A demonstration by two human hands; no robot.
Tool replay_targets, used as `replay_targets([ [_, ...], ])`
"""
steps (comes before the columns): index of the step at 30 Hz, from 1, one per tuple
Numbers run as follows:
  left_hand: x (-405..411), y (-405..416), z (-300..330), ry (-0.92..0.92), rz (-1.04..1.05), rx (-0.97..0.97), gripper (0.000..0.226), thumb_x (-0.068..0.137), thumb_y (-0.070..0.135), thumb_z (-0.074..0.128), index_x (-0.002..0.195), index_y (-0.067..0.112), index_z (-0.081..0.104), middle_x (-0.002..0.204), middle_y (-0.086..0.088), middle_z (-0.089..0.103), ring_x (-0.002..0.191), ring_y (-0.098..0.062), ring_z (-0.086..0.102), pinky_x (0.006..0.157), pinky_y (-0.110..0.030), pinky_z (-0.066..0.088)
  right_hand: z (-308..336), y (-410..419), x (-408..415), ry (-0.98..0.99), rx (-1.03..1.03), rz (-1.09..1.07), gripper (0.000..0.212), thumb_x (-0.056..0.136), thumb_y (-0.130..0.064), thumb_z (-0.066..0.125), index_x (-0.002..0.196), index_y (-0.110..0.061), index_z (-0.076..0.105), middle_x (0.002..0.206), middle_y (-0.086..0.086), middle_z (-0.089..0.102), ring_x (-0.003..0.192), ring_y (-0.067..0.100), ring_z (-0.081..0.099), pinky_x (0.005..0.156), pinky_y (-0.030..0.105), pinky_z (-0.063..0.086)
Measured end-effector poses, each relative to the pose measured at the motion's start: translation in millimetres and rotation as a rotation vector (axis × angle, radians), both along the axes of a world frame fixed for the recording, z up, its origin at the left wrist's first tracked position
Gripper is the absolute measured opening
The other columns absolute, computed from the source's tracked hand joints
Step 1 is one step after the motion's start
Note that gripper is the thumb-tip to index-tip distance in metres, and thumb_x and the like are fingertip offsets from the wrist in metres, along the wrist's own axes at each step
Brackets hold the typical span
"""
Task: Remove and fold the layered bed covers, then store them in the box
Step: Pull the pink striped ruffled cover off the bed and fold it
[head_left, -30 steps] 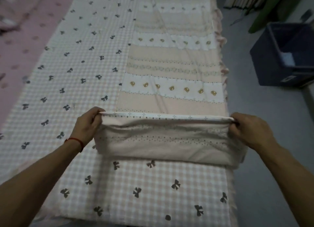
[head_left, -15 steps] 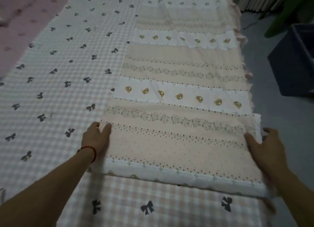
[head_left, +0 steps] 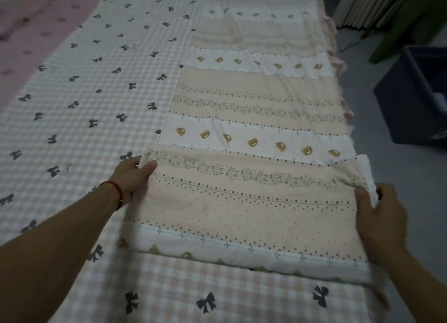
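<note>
The peach bear-print cover point(head_left: 254, 201) lies as a long strip on the right half of the bed point(head_left: 169, 293), on top of the checked bow-print cover point(head_left: 79, 119). Its near end is doubled over onto itself. The left hand point(head_left: 131, 177) pinches the far left corner of that doubled panel, with the fingers point(head_left: 148, 165) closed on the cloth. The right hand point(head_left: 379, 216) grips the opposite corner, where a flap of white edging stands up just past its fingers.

The step in hand appears to be folding this strip end over end. To do it well, both corners should be laid level with each other, so the fold's far edge runs straight across between the two hands. The side edges should sit flush over the layer beneath. Then the palms can press outward to clear the slack near the right fingers before the next turn.

The cover's long axis runs straight away from the fingers toward the far end of the bed, with its bear stripes crossing it from one hand to the other. The dark box point(head_left: 411, 97) waits on the floor, well beyond the right fingers and further to the right.
</note>
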State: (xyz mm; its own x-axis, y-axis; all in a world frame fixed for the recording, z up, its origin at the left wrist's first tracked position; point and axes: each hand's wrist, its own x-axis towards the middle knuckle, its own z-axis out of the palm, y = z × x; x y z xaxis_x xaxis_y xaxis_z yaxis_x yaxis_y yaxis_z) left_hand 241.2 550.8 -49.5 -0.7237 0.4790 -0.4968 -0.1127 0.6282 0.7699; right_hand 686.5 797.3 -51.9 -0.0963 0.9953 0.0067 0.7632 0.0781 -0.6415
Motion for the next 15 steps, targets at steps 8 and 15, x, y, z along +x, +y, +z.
replay_targets([
  [8, 23.2, 7.4, -16.2, 0.3, 0.045, -0.149, 0.022, 0.098, 0.023, 0.055, 0.119, 0.017, 0.061, 0.117, -0.011, 0.065, 0.107, -0.035, 0.06, 0.086, -0.04, 0.047, -19.8, 1.0, -1.9, -0.143, -0.009, 0.018, 0.041, 0.103, -0.034, 0.051, 0.135, -0.008, 0.046, 0.133, 0.021, 0.052, 0.116, 0.041, 0.053, 0.095, 0.05, 0.046],
  [15, 45.9, 37.9, -39.5, 1.002, -0.656, -0.451, 0.057, 0.103, 0.047, 0.02, 0.158, 0.034, 0.017, 0.167, -0.008, 0.013, 0.152, -0.035, 0.013, 0.116, -0.062, 0.02, -47.1, -1.7, -38.8, -0.593, 0.083, 0.528, 0.064, 0.1, -0.06, 0.009, 0.16, -0.04, 0.001, 0.17, 0.003, -0.009, 0.156, 0.027, -0.013, 0.123, 0.059, -0.008],
])
